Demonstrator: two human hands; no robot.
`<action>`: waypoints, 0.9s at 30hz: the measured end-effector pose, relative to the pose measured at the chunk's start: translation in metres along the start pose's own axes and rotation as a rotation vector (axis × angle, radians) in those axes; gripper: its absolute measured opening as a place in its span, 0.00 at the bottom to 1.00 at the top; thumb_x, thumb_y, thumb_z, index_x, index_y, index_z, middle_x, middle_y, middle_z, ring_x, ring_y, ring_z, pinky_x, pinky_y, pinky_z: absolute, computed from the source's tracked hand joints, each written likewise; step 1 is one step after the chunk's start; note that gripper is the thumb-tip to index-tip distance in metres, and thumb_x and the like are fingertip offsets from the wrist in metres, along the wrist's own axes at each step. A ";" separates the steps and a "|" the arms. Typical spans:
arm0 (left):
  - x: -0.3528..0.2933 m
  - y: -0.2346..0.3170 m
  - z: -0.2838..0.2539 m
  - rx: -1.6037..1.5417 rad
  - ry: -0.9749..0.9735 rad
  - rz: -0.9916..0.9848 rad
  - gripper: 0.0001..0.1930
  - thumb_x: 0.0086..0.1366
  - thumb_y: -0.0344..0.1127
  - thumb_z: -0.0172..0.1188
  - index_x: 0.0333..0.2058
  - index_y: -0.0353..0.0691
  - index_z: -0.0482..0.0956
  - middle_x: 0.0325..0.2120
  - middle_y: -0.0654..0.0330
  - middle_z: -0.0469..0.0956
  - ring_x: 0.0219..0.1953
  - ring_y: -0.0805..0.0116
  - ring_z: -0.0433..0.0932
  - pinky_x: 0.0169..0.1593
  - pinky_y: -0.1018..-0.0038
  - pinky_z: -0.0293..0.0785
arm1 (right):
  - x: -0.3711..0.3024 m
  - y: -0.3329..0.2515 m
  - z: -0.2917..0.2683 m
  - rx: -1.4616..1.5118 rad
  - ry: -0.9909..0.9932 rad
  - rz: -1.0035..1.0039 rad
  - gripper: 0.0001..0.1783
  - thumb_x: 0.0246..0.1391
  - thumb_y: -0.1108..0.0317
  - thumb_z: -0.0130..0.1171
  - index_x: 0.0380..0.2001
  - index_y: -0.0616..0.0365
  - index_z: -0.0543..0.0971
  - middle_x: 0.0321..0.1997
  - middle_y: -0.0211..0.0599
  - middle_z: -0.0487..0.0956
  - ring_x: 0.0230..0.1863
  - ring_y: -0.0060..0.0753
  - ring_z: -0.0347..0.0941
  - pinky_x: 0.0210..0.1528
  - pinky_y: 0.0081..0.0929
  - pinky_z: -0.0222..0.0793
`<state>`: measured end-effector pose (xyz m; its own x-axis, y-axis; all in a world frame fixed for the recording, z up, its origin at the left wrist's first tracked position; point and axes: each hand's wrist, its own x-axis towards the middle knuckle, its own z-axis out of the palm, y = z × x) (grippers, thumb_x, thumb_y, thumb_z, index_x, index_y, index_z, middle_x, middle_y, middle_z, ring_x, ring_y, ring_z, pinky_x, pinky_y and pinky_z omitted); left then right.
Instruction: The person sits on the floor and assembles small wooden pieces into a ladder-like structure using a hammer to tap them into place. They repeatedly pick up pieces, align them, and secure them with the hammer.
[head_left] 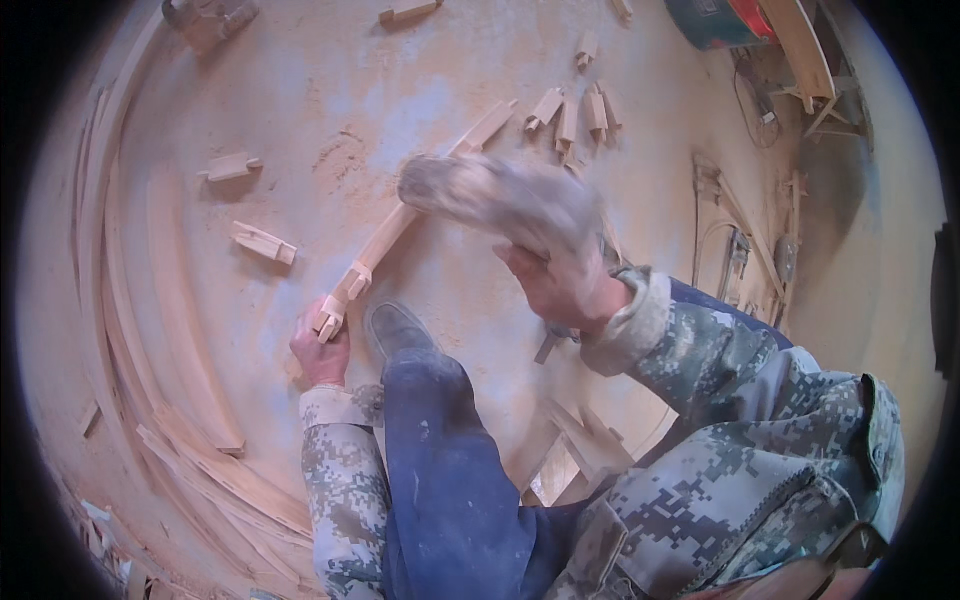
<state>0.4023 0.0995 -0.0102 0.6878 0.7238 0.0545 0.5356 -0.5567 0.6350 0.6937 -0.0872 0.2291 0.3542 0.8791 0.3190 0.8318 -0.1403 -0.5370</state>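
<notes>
On the left, my left hand (pixel 322 350) is closed round the near end of a long pale wooden piece (pixel 387 238), close to a crosswise block (pixel 352 284) fitted on it. The piece slants away to the upper right over the dusty floor. Above its middle, my right hand (pixel 565 290) is closed on a thick, grey-brown, club-like thing (pixel 500 195). Motion smears this thing, so its exact kind is unclear, and it hides part of the wooden piece. My left shoe (pixel 396 330) rests beside the near end.
Several short notched wood blocks (pixel 567 120) lie beyond the far end. Two more, one (pixel 232 167) behind the other (pixel 265 243), lie left. Long curved boards (pixel 180 310) line the left side. A dark green bucket (pixel 708 22) stands far right, and a frame saw (pixel 738 245) lies right.
</notes>
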 end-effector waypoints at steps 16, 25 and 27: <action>0.001 -0.003 0.013 -0.055 -0.009 0.063 0.16 0.58 0.32 0.72 0.46 0.40 0.85 0.40 0.49 0.85 0.43 0.44 0.83 0.47 0.55 0.81 | -0.028 0.041 0.028 -0.072 -0.366 0.464 0.16 0.64 0.67 0.61 0.50 0.63 0.71 0.35 0.62 0.81 0.35 0.73 0.78 0.38 0.60 0.73; -0.003 -0.006 0.010 -0.099 0.006 0.018 0.16 0.58 0.30 0.71 0.46 0.42 0.85 0.39 0.52 0.85 0.41 0.45 0.84 0.45 0.56 0.82 | -0.017 0.032 -0.014 0.060 0.075 0.490 0.23 0.61 0.73 0.66 0.59 0.62 0.75 0.47 0.59 0.82 0.47 0.53 0.81 0.48 0.42 0.75; 0.000 -0.008 0.012 -0.095 0.039 0.050 0.16 0.58 0.30 0.71 0.46 0.42 0.85 0.39 0.53 0.85 0.41 0.45 0.84 0.45 0.57 0.82 | -0.022 0.042 -0.007 0.112 0.204 0.466 0.21 0.62 0.69 0.65 0.56 0.62 0.77 0.49 0.61 0.82 0.50 0.66 0.79 0.48 0.52 0.74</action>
<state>0.4038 0.0985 -0.0249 0.6920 0.7124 0.1167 0.4507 -0.5526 0.7011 0.7242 -0.1155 0.2051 0.7613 0.6268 0.1661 0.5194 -0.4360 -0.7349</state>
